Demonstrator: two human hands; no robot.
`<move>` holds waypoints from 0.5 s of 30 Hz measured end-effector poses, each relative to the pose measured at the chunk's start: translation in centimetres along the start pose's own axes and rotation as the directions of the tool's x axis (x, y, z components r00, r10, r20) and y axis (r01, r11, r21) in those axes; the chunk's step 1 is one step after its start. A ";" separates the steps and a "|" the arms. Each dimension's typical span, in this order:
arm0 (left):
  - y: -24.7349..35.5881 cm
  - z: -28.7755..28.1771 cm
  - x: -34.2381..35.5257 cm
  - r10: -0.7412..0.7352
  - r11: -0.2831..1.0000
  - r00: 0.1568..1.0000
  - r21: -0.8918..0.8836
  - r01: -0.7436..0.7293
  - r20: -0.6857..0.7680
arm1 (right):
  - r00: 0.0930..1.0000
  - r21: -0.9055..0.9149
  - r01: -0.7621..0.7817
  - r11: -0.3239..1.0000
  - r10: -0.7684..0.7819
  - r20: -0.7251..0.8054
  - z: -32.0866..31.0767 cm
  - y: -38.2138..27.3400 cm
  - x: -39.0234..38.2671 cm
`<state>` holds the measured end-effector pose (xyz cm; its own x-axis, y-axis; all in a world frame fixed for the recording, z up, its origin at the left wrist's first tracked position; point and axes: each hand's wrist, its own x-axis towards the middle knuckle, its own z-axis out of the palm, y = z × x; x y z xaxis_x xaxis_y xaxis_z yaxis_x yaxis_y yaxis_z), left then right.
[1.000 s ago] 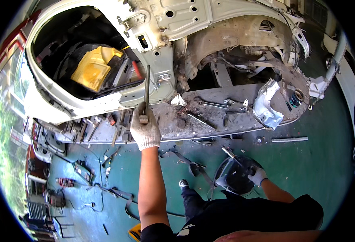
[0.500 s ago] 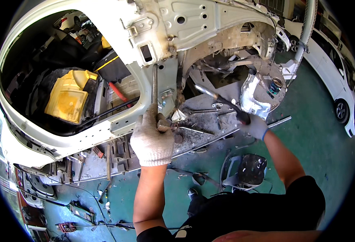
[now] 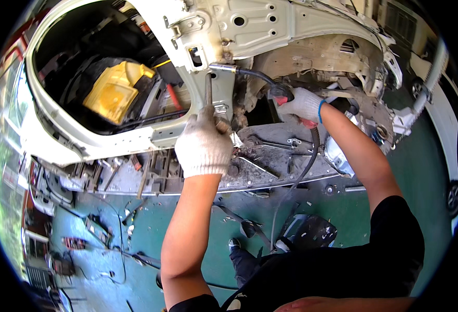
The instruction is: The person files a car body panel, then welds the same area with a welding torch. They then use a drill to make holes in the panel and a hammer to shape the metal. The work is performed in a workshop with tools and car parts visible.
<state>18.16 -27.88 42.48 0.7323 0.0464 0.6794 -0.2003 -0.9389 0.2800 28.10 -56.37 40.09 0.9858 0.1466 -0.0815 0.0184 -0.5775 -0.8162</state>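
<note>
My left hand (image 3: 203, 145), in a knitted glove, grips a steel rod (image 3: 208, 87) held upright against the pillar of the cream car body (image 3: 255, 28); the tool's rounded lower end shows by my fingers. My right hand (image 3: 304, 105), in a glove with a blue cuff, is closed on the red and black handle of a welding torch (image 3: 262, 77), whose hose hangs down. The torch's metal nozzle reaches left to the pillar, just above the rod's top, beside a small rectangular opening.
A metal platform (image 3: 223, 184) holds wrenches, clamps and a white panel piece (image 3: 335, 156). Inside the doorway lies a yellow molded piece (image 3: 115, 91). A chained post (image 3: 424, 101) and white car (image 3: 442, 151) stand right. Cables and tools lie on the green floor (image 3: 171, 213).
My right hand has raised the torch from low beside me up and left to the pillar near the rod's top. My left hand still holds the rod, slightly higher than half a second ago.
</note>
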 end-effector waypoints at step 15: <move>5.5 -0.2 0.9 -0.195 0.978 0.966 0.107 0.179 0.170 | 0.997 0.092 -0.004 0.996 -0.003 0.079 0.0 1.4 0.8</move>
<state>17.58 -32.92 44.70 0.8569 0.1701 0.4867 0.0047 -0.9466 0.3225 28.92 -57.06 38.93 0.9695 0.2117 -0.1236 -0.0007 -0.5018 -0.8650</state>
